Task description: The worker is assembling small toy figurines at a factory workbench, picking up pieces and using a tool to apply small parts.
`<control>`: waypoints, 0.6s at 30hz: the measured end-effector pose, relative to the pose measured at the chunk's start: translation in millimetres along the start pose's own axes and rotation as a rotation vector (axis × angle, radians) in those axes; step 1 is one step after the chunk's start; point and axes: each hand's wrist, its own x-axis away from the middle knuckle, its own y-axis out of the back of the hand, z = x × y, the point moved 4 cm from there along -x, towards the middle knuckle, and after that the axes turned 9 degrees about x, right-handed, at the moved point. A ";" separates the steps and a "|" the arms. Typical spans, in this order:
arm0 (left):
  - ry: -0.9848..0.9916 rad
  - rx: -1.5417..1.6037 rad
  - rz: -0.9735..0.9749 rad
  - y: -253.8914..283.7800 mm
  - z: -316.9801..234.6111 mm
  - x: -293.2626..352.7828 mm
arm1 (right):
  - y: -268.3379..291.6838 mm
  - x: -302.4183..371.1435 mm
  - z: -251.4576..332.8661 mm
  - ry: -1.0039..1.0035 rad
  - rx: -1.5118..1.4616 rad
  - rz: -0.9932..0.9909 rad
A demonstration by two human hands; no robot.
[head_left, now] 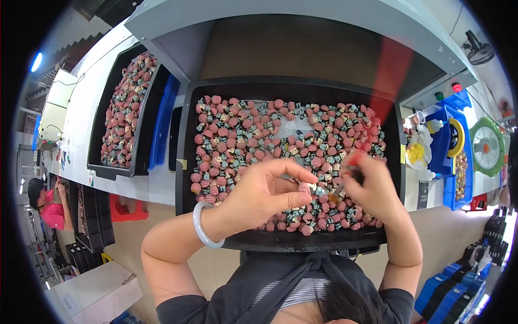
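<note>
I see the left hand (pixel 259 191) pinching one small pink-and-grey piece (pixel 308 187) between thumb and fingertips, just above the centre tray's lower half. Piece is too small to read an axis or facing. Right hand (pixel 372 186) is closed around a thin tool (pixel 345 186) that runs roughly left-right, tip toward the piece. Two black trays: centre tray (pixel 186 135) full of the same pink and teal pieces, too many to count; second tray (pixel 100 121), upper left of frame, similarly loaded. Both sit on the white surface (pixel 162 183).
</note>
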 end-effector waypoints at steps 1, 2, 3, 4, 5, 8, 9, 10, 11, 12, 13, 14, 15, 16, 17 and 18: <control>-0.006 0.007 -0.001 0.0 1.0 -0.7 | 9.6 7.9 7.5 0.060 -0.154 -0.139; 0.020 0.016 -0.034 1.1 3.7 -1.6 | 17.3 15.5 11.9 0.120 -0.309 -0.276; 0.045 0.024 -0.069 2.6 6.1 -2.0 | 21.6 22.6 15.0 0.236 -0.354 -0.395; 0.044 0.029 -0.070 2.5 6.0 -2.7 | 26.3 30.0 17.5 0.351 -0.399 -0.518; 0.101 -0.014 -0.096 3.4 7.9 -3.0 | 25.7 34.3 23.4 0.513 -0.403 -0.560; 0.125 -0.026 -0.071 0.7 13.4 -4.9 | 14.2 35.0 38.9 0.684 -0.178 -0.348; 0.088 0.003 -0.022 -1.1 14.9 -6.2 | 6.5 27.6 47.2 0.643 0.020 -0.342; 0.089 0.005 -0.024 0.6 15.6 -6.1 | -1.6 22.8 37.8 0.618 0.066 -0.347; 0.109 0.000 -0.063 3.8 16.0 -8.1 | 3.4 17.7 28.4 0.548 0.024 -0.416; 0.128 -0.004 -0.101 5.9 16.0 -9.5 | 11.2 15.8 19.9 0.477 -0.017 -0.483; 0.141 -0.025 -0.099 3.9 13.9 -9.8 | 17.4 18.5 14.2 0.361 -0.221 -0.498; 0.137 -0.025 -0.107 5.1 14.5 -9.3 | 14.3 25.7 15.5 0.422 -0.374 -0.560; 0.135 -0.004 -0.088 5.3 15.7 -8.7 | 9.6 24.1 28.3 0.580 -0.207 -0.432; 0.140 0.016 -0.053 2.6 16.8 -9.1 | 6.0 25.8 42.6 0.720 -0.031 -0.312; 0.144 0.016 -0.046 2.0 17.3 -9.3 | -1.5 22.4 33.5 0.763 -0.008 -0.369; 0.148 0.039 -0.052 2.5 17.6 -9.2 | 6.2 17.4 31.5 0.598 0.230 -0.404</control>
